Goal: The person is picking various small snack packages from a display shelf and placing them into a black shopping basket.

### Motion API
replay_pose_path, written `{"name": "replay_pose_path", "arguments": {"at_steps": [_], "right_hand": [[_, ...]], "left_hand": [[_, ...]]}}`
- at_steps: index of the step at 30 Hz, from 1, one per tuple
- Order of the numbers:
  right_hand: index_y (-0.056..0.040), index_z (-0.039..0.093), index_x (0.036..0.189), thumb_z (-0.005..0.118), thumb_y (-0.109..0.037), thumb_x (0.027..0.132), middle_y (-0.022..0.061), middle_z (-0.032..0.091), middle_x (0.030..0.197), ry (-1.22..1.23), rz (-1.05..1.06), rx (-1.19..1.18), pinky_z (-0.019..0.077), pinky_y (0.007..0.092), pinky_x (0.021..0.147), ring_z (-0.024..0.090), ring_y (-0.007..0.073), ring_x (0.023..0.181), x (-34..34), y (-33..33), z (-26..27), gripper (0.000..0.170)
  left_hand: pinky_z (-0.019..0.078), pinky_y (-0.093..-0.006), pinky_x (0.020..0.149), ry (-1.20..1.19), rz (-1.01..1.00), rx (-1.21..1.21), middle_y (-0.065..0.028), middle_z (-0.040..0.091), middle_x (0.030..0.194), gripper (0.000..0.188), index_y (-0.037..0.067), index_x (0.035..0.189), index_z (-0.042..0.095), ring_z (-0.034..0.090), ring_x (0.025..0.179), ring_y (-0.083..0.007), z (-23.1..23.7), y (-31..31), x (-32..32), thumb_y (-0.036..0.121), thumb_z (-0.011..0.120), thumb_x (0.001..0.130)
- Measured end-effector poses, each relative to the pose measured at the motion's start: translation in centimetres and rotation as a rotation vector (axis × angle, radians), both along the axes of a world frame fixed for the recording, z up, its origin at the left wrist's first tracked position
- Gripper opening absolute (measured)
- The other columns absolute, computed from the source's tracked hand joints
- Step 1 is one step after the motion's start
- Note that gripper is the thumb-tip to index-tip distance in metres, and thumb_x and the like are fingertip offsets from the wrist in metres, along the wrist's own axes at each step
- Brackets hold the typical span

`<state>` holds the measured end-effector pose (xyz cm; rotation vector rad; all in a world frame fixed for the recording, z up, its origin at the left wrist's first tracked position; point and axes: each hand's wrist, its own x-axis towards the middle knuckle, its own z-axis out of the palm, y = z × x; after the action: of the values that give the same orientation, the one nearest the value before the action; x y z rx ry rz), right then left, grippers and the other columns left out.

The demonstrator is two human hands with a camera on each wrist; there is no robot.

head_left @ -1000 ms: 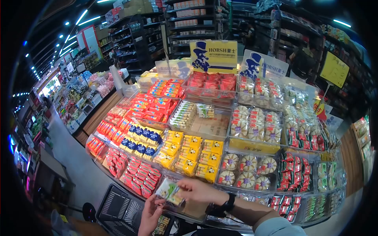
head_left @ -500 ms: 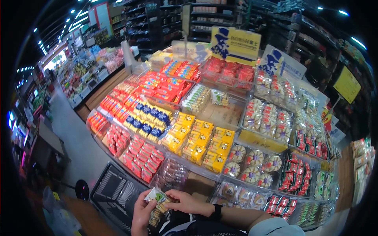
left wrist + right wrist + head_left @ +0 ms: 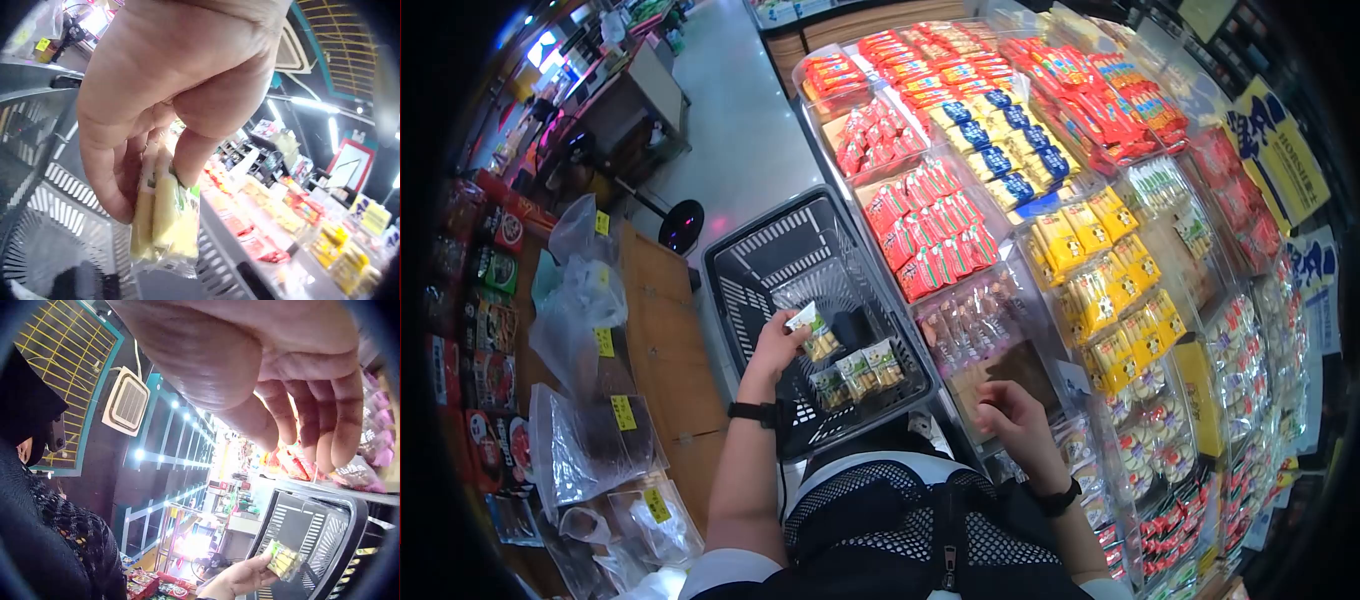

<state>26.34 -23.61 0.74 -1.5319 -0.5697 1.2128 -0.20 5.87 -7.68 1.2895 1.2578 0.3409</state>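
Observation:
My left hand (image 3: 777,346) pinches a clear-wrapped snack packet (image 3: 824,343) with a white and green label, inside the dark plastic shopping basket (image 3: 770,243). In the left wrist view, pale yellow sticks show through the wrapper of the packet (image 3: 165,215), with the thumb on one side and fingers on the other. Several like packets (image 3: 858,377) stand in a row at the near end of the basket. My right hand (image 3: 1017,422) holds nothing, fingers loosely bent, above the near edge of the snack display. Its relaxed fingers also show in the right wrist view.
Beside the basket, the tiered display holds red-wrapped snacks (image 3: 930,225), yellow packs (image 3: 1105,280) and blue-and-cream packs (image 3: 1000,145). Clear plastic bags (image 3: 590,440) with yellow tags hang along a wooden unit (image 3: 662,350) at left. A grey aisle floor (image 3: 725,110) runs beyond the basket.
The view has swung down and left toward the basket. Both hands were together on the packet; the right has let go and moved right, while the left has carried it into the basket.

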Motion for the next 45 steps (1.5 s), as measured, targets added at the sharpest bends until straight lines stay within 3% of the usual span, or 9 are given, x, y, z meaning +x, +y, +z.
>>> {"name": "replay_pose_path", "arguments": {"at_steps": [6,9,11,18,21,22,32,35,45], "right_hand": [[-0.0016,0.058,0.113,0.062,-0.007,0.091,0.0019,0.062,0.094,-0.088,0.043,-0.004,0.0485,0.0228,0.072,0.059,0.0075,0.084,-0.1,1.4,-0.2,0.023],[-0.0026,0.061,0.111,0.065,-0.010,0.090,0.0027,0.064,0.095,-0.244,0.080,0.065,0.0489,0.0248,0.075,0.059,0.0086,0.086,-0.1,2.2,0.5,0.023],[-0.0027,0.061,0.109,0.065,-0.011,0.090,0.0045,0.065,0.096,-0.260,0.061,0.078,0.0507,0.0280,0.077,0.062,0.0111,0.086,0.0,2.1,0.2,0.021],[-0.0059,0.061,0.113,0.065,-0.009,0.090,0.0060,0.064,0.097,-0.613,-0.098,0.130,0.0504,0.0274,0.078,0.062,0.0136,0.087,7.3,0.9,3.2,0.024],[-0.0062,0.062,0.110,0.065,-0.008,0.089,0.0058,0.064,0.096,-0.844,-0.264,0.159,0.0497,0.0285,0.073,0.061,0.0136,0.084,14.2,0.2,7.1,0.021],[-0.0054,0.063,0.110,0.065,-0.010,0.089,0.0062,0.064,0.096,-0.869,-0.362,0.145,0.0497,0.0296,0.072,0.061,0.0145,0.082,16.7,0.1,7.4,0.021],[-0.0040,0.061,0.108,0.071,-0.020,0.078,0.0177,0.056,0.116,-1.493,-0.556,-0.493,0.0502,0.0438,0.087,0.054,0.0350,0.111,35.2,1.4,11.6,0.036],[-0.0052,0.061,0.111,0.068,-0.020,0.080,0.0174,0.055,0.118,-1.512,-0.546,-0.629,0.0485,0.0483,0.090,0.055,0.0355,0.111,37.3,1.9,9.1,0.035],[-0.0087,0.068,0.108,0.051,-0.018,0.089,0.0156,0.057,0.122,-1.411,-0.453,-0.850,0.0467,0.0488,0.087,0.054,0.0343,0.113,38.8,2.5,6.4,0.027]], "left_hand": [[0.0569,-0.0370,0.058,0.377,-0.171,-0.314,-0.0151,0.066,0.099,0.046,0.000,0.125,0.054,0.069,0.079,-0.0269,-10.5,0.8,-4.2,0.006,0.068,0.082],[0.0517,-0.0404,0.079,0.422,-0.984,0.367,-0.0252,0.066,0.099,0.042,-0.005,0.087,0.068,0.066,0.091,-0.0361,-18.1,1.8,-8.1,0.030,0.078,0.065],[0.0510,-0.0400,0.084,0.380,-0.748,0.121,-0.0251,0.066,0.108,0.057,-0.001,0.114,0.062,0.064,0.100,-0.0366,-25.6,2.1,-9.7,0.025,0.078,0.066],[0.0494,-0.0444,0.092,0.817,-0.988,0.116,-0.0281,0.061,0.117,0.070,0.002,0.129,0.048,0.057,0.113,-0.0425,-15.6,-0.7,-3.5,0.013,0.073,0.065],[0.0518,-0.0395,0.084,0.805,-1.499,0.369,-0.0277,0.064,0.109,0.035,0.002,0.119,0.058,0.063,0.102,-0.0368,-17.9,0.5,-4.8,0.026,0.050,0.095],[0.0515,-0.0453,0.083,0.936,-1.024,0.060,-0.0283,0.063,0.111,0.039,-0.001,0.119,0.056,0.063,0.098,-0.0406,-18.8,0.4,-3.8,0.025,0.058,0.090],[0.0445,-0.0480,0.095,0.493,-0.526,0.681,-0.0286,0.058,0.117,0.048,-0.002,0.125,0.050,0.056,0.108,-0.0448,-15.8,0.6,-5.7,0.020,0.066,0.086],[0.0407,-0.0480,0.099,0.547,-0.494,0.633,-0.0272,0.056,0.118,0.053,-0.002,0.129,0.048,0.052,0.113,-0.0432,-2.3,-4.3,-1.5,0.023,0.066,0.086],[0.0438,-0.0459,0.091,0.462,-0.346,0.744,-0.0292,0.054,0.116,0.050,-0.004,0.123,0.052,0.055,0.099,-0.0426,-0.8,-3.8,-0.1,0.011,0.072,0.080]]}}
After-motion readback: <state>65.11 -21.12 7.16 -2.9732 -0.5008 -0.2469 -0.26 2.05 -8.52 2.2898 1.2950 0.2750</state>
